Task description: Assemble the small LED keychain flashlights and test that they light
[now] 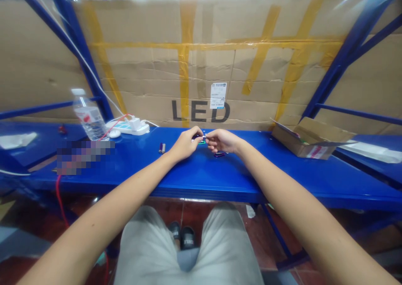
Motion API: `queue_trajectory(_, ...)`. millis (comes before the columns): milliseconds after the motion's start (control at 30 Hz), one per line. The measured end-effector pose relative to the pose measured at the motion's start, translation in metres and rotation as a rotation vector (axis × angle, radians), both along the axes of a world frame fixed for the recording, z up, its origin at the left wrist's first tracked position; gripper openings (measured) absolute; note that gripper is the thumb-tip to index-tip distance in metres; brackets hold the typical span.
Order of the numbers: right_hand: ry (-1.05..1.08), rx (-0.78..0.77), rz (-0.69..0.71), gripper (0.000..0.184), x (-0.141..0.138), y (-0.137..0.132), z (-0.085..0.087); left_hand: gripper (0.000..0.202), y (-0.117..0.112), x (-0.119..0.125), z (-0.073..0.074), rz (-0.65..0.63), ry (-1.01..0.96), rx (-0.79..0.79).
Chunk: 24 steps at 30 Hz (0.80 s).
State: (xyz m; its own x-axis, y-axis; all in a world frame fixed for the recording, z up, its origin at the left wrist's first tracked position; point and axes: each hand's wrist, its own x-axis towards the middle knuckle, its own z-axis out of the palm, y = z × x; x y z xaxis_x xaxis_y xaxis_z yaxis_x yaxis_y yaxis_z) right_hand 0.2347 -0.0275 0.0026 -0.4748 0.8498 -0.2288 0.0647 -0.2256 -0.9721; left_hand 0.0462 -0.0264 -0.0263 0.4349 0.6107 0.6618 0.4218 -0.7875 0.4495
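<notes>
My left hand point(186, 142) and my right hand point(222, 140) meet over the blue shelf point(201, 176), fingertips almost touching. Both pinch a tiny part point(202, 138) with a silvery tip between them; it is too small to name. Just below the fingers a small green piece point(201, 142) lies on the shelf. A small purple piece point(219, 154) lies under my right hand. Two little cylinders point(162, 147), perhaps small batteries, lie left of my left hand.
A plastic water bottle point(89, 116) stands at the left, next to a white power strip point(130, 127) with cables. An open cardboard box point(309, 140) sits at the right. A cardboard wall point(201, 59) marked LED backs the shelf. Blue rack struts rise at both sides.
</notes>
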Motion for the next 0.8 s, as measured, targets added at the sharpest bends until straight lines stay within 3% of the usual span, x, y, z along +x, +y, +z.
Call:
queue_trajectory(167,-0.136,0.241,0.023,0.016,0.001,-0.002,-0.002,0.008,0.003,-0.002,-0.002,-0.015,-0.036,-0.059)
queue_trajectory(367,-0.558,0.854,0.034,0.019,0.004,0.003,-0.009,0.017,0.008,-0.006,-0.007,-0.029,0.018,-0.137)
queue_trajectory(500,-0.697,1.203,0.046,0.019,0.004,0.004,-0.010,0.014,0.010,-0.007,-0.008,-0.052,0.017,-0.177)
queue_trajectory(567,-0.703,1.237,0.038,0.018,0.004,0.004,-0.010,0.012,0.009,-0.007,-0.008,-0.049,-0.008,-0.166)
queue_trajectory(633,-0.688,1.179,0.024,0.018,0.003,0.003,-0.009,0.011,0.007,-0.006,-0.009,-0.039,-0.006,-0.116)
queue_trajectory(800,-0.468,0.733,0.052,0.021,0.001,-0.002,-0.007,0.008,0.002,-0.003,-0.010,-0.037,0.049,0.087)
